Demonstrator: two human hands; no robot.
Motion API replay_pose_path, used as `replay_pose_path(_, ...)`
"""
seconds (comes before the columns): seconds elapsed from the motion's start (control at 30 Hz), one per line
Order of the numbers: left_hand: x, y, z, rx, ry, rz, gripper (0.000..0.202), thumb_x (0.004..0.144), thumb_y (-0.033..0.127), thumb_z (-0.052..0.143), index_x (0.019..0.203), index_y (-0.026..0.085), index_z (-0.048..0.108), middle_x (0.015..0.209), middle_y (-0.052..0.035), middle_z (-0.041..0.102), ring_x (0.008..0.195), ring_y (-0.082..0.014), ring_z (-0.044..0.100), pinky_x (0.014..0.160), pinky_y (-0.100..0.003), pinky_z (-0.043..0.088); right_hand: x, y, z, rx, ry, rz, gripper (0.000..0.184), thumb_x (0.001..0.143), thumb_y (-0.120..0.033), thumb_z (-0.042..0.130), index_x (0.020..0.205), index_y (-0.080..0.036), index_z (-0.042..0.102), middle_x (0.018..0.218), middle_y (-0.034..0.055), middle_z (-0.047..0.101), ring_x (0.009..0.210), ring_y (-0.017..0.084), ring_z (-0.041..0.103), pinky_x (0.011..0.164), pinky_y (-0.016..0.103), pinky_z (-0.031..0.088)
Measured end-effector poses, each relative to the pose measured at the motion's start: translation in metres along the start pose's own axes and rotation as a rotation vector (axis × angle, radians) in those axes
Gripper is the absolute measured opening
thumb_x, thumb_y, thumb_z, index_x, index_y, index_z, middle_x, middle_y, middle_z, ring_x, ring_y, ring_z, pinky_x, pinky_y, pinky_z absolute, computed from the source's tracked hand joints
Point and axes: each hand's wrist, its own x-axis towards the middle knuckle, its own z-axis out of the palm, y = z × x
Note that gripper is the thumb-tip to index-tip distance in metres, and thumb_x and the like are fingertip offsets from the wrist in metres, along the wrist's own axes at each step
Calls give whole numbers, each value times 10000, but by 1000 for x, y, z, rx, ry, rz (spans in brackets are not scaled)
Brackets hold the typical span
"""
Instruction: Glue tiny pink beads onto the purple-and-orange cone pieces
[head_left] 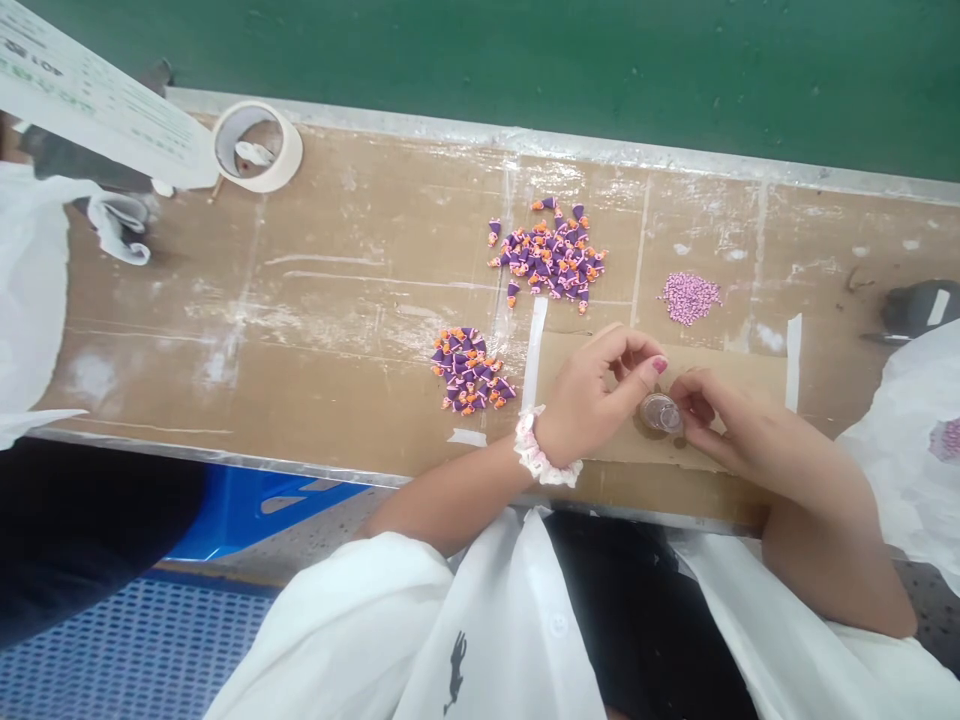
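My left hand [604, 385], with a scrunchie [541, 450] on its wrist, is closed with thumb and index finger pinched together. Whatever lies between those fingertips is too small to make out. A small clear round container [661, 413] stands on a sheet of brown card [720, 372], between my two hands. At its right side, my right hand [720, 415] has its fingers curled together, and anything in them is hidden. Beyond the card lies a heap of tiny pink pieces [691, 298]. Small purple, orange and pink figures form a larger pile [551, 252] and a smaller pile [469, 370] to the left.
White tape strips [793, 362] border the card. A masking tape roll [257, 147] and a printed sheet [112, 105] are at the far left. White plastic bags [26, 290] show at both sides. A dark object [919, 308] sits at right. Below the table [337, 370] is a blue stool [262, 510].
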Motion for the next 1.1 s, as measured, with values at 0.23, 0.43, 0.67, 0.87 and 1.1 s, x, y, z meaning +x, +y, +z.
replay_pose_path(0.23,10,2,-17,344,42,131,97,936,240,527,892,181,589,849,-24,619,802,-129,564,710,-254,461,-5,2,-5,63,74,15,32,927,-276,508,935,-245,506,770,-8,591,611,135,553,595,265,450)
replay_pose_path(0.43,-1,24,-60,1149,-107,37,123,939,206,501,932,162,615,967,-87,624,973,-229,540,901,-368,454,-6,10,0,19,139,20,91,909,-346,515,931,-258,508,753,3,598,576,154,557,550,295,438)
replay_pose_path(0.67,-22,12,-125,1437,143,-296,146,918,217,508,952,193,648,957,-100,611,978,-281,532,886,-418,461,-6,6,3,40,175,-40,57,919,-311,484,882,-269,479,701,-2,575,530,164,551,500,311,415)
replay_pose_path(0.87,-18,3,-132,1440,16,-341,251,938,220,462,1044,209,689,990,-100,613,994,-274,527,935,-422,458,-6,2,4,81,180,-13,101,963,-339,461,886,-275,470,785,18,613,599,193,578,571,342,438)
replay_pose_path(1.1,-12,6,-126,1424,-20,-348,285,939,214,460,1093,231,699,1006,-97,621,1015,-274,523,936,-405,460,-9,7,7,78,185,-12,29,950,-303,479,934,-282,468,767,9,597,605,196,582,580,339,421)
